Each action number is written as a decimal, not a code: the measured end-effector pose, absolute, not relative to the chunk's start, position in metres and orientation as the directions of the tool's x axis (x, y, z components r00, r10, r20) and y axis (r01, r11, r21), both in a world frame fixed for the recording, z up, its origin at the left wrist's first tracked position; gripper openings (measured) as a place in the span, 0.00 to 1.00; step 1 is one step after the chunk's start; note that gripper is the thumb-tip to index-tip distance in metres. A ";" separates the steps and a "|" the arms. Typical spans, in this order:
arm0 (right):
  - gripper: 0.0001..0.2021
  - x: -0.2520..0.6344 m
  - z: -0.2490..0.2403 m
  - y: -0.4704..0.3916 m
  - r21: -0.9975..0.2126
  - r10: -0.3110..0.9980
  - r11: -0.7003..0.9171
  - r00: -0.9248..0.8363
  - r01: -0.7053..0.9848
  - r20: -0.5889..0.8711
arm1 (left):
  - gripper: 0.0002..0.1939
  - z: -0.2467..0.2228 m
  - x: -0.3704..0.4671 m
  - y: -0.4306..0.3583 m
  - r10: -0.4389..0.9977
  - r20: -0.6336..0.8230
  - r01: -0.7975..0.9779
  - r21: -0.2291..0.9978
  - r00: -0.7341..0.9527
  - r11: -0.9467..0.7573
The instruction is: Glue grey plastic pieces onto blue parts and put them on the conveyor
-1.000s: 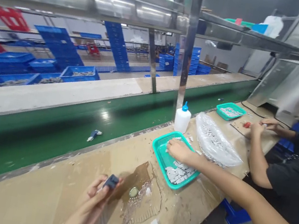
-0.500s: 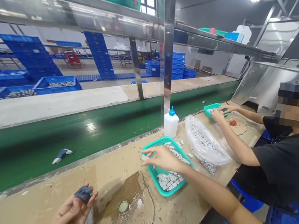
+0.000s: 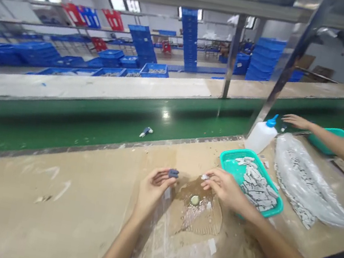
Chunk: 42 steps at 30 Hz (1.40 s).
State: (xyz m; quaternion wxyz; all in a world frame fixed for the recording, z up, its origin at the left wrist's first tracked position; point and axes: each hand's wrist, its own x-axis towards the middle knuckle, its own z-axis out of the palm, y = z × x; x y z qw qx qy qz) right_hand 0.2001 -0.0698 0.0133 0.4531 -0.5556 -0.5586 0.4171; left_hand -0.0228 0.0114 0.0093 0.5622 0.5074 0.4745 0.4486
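My left hand (image 3: 159,182) pinches a small dark blue-grey block (image 3: 173,173) above the cardboard-covered bench. Between the thumb and fingers of my right hand (image 3: 223,186) is a small white piece (image 3: 205,177), its exact kind too small to make out. The two held parts are apart, facing each other. Below them, a round blob of yellowish glue (image 3: 195,200) sits on a wet brown patch of cardboard (image 3: 182,214). Just right of my right hand is a green basket (image 3: 224,155) partly filled with grey-white pieces (image 3: 258,185).
A white squeeze bottle (image 3: 260,137) with a blue cap stands behind the basket. To its right lies a clear plastic bag (image 3: 310,183) of small pieces. A dark and white part (image 3: 147,132) rests on the green belt (image 3: 108,133). At right, a co-worker's hand (image 3: 297,121) reaches over the belt.
My right hand has left the basket with the white piece and come close to my left hand. The view has swung left and down. The co-worker's hand has moved out toward the belt.
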 end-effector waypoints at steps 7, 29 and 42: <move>0.15 0.200 0.012 -0.076 -0.848 0.992 0.108 -0.116 0.518 0.056 | 0.16 0.001 -0.024 0.008 0.988 0.088 0.077 0.992 0.127 -0.098; 0.12 0.201 0.019 -0.084 -0.392 0.832 0.554 -0.485 0.734 0.269 | 0.14 -0.008 -0.020 0.011 0.975 0.085 0.021 0.996 0.205 -0.092; 0.15 0.202 0.019 -0.083 -0.362 0.816 0.577 -0.537 0.732 0.215 | 0.13 0.000 -0.018 0.004 0.976 0.105 0.067 0.991 0.191 -0.120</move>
